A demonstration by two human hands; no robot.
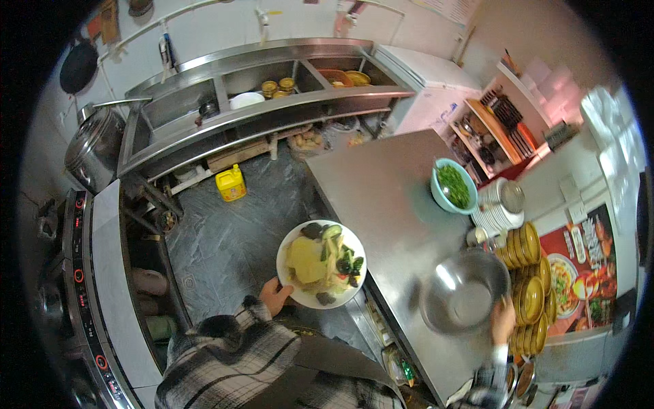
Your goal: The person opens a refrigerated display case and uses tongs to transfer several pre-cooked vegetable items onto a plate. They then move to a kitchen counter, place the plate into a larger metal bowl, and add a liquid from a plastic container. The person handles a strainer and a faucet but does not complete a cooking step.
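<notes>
A white plate (351,240) is in my left hand (274,297), gripped at its lower left rim and held just off the edge of the steel table (375,184). On it lie pale yellow slices (304,262) and a mix of green and dark vegetable pieces (347,264). My right hand (503,319) is closed on the right rim of a wide steel mixing bowl (466,303) on the table; nothing shows inside the bowl. Stacked brown bowls (528,300) stand right beside that hand.
Farther back on the table are a light blue bowl (437,192) of chopped greens and stacked white dishes (492,215). A steel sink unit (272,105) runs along the far wall. A yellow jug (231,184) stands on the floor. Cookers with red-lit panels (79,275) line the left.
</notes>
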